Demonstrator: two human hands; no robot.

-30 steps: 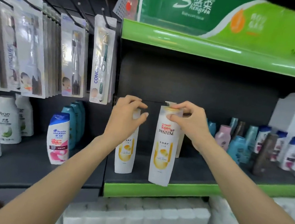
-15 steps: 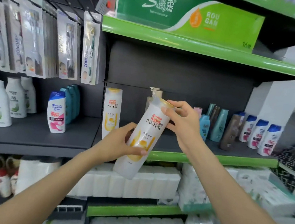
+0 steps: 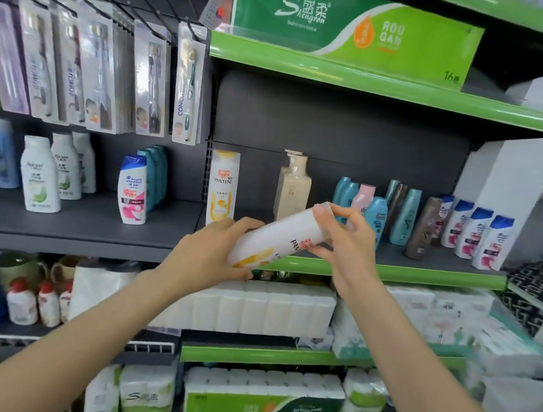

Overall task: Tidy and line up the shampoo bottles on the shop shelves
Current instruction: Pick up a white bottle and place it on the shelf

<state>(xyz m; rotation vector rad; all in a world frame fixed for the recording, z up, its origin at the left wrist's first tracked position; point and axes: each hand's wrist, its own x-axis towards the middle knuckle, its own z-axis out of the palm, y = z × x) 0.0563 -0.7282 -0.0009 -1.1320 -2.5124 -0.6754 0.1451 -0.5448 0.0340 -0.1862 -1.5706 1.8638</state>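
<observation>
- Right, so both hands are on one white Pantene bottle (image 3: 280, 237), held out in front of the shelf (image 3: 426, 274) and tipped well over, cap end up to the right and base down to the left
- The left hand (image 3: 208, 259) is curled under and round the base end; the right hand (image 3: 350, 246) pinches the cap end with thumb and fingers wrapped about it, so neither hand is free
- The bottle is off the shelf altogether, hanging over the green front lip with the tissue packs (image 3: 260, 310) below; if either grip slackens on that smooth plastic, I'd expect it to slide out and drop onto the lower stock
- The gap it probably belongs in lies between the upright Pantene bottle (image 3: 222, 187) and the beige pump bottle (image 3: 293, 188); that space looks modest, and a bottle swung in at this tilt could clip either neighbour and topple it
- The one standing Pantene is tall and narrow, so a nudge near its top would likely tip it back or sideways
- To the right, the pink and teal bottles (image 3: 370, 207) stand close together just behind the right wrist; an elbow or wrist drifting that way could knock them like skittles
- If it goes down with the label turned away, the row will not read as lined up
</observation>
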